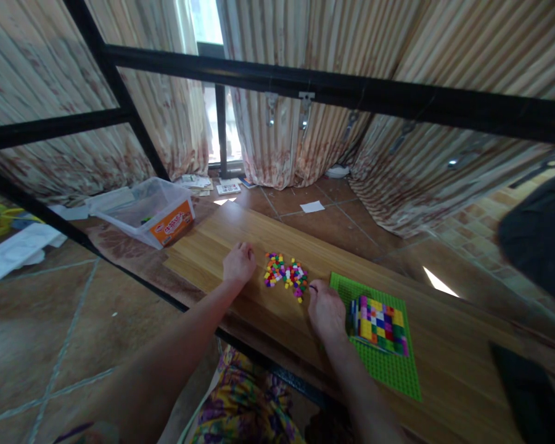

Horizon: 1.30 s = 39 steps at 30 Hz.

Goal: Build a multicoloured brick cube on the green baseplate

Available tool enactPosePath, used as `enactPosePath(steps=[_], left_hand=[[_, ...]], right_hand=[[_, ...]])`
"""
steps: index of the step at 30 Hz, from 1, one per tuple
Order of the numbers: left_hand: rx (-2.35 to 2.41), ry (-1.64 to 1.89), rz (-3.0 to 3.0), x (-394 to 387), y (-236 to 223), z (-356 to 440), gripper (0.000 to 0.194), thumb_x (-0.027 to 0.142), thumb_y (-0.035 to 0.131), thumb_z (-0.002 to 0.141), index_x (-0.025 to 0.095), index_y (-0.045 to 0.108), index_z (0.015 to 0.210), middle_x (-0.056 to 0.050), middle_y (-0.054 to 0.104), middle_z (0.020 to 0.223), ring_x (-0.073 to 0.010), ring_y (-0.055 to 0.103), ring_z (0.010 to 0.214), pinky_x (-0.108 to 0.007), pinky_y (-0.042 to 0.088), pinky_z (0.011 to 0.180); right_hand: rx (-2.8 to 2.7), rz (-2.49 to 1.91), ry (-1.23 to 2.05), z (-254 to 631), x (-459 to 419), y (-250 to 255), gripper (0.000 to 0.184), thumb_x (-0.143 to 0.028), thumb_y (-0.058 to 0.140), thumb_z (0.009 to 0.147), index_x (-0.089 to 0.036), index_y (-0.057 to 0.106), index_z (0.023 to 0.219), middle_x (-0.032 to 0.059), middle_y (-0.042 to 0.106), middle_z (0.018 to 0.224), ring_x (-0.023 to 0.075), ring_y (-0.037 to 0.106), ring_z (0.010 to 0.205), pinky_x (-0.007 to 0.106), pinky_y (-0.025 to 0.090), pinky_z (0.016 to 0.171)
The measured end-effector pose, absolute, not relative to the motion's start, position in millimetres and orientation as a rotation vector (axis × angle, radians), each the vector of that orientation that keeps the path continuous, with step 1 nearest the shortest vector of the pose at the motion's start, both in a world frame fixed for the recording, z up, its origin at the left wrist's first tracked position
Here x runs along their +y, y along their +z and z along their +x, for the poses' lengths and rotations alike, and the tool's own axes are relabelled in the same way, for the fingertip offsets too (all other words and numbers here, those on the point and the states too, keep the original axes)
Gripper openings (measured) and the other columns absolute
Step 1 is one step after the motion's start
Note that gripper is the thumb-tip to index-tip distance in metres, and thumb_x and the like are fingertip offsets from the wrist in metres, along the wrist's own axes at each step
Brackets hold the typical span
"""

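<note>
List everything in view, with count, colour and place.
Square floor tiles: several, brown, below
Long wooden table: one, light brown, centre
Small plastic bricks: many, mixed colours, mid-table
Rectangular studded baseplate: one, green, table's right side
Plastic-brick stack: one, multicoloured, on baseplate
Plastic bin: one, clear, orange label, left
Loose paper sheet: one, white, floor beyond table
Booklets: several, mostly white, by window
Fabric curtains: several, striped cream, background
Metal bars: several, black, across view
Unclear shapes: two, dark, right
Patterned garment: one, purple-yellow, lap
Left hand: one, bare, on table
Right hand: one, bare, beside bricks
</note>
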<state>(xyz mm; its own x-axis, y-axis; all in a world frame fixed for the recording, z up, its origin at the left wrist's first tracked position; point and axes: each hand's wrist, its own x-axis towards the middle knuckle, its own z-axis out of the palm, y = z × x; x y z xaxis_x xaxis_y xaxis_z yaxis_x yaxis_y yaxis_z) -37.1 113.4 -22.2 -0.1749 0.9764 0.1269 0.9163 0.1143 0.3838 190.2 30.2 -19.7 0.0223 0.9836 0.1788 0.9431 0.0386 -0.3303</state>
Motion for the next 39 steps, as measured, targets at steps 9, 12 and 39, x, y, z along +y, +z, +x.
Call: enactPosePath(steps=[9,12,39], left_hand=[[2.23,0.571,1.908,113.2,-20.7,-36.8,0.027,0.025,0.038,0.096,0.022,0.065,0.099,-0.005,0.065,0.106,-0.018,0.063,0.096,-0.027,0.044,0.074],[2.225,0.588,1.915,113.8,-22.3,-37.2,0.026,0.025,0.039,0.095,0.022,0.064,0.098,-0.005,0.065,0.103,-0.0181,0.063,0.094,-0.027,0.043,0.072],[2.298,0.548,1.952,118.8,-20.7,-39.4,0.03,0.029,0.039,0.093,0.022,0.067,0.1,-0.009,0.067,0.109,-0.0234,0.065,0.09,-0.032,0.043,0.068]], right_hand=[[-2.057,-1.679,0.233,198.0,31.2,-17.4,0.023,-0.016,0.049,0.09,-0.02,0.072,0.089,0.008,0.071,0.092,0.0207,0.063,0.088,0.032,0.046,0.083],[-1.863,-1.618,0.369,198.6,22.0,-8.7,0.023,-0.02,0.05,0.09,-0.021,0.073,0.091,0.0068,0.073,0.093,0.0196,0.066,0.085,0.032,0.049,0.082],[-1.397,-1.833,0.27,294.4,-24.3,22.2,0.026,-0.036,0.053,0.085,-0.021,0.074,0.085,0.007,0.074,0.095,0.0199,0.066,0.084,0.034,0.05,0.08]])
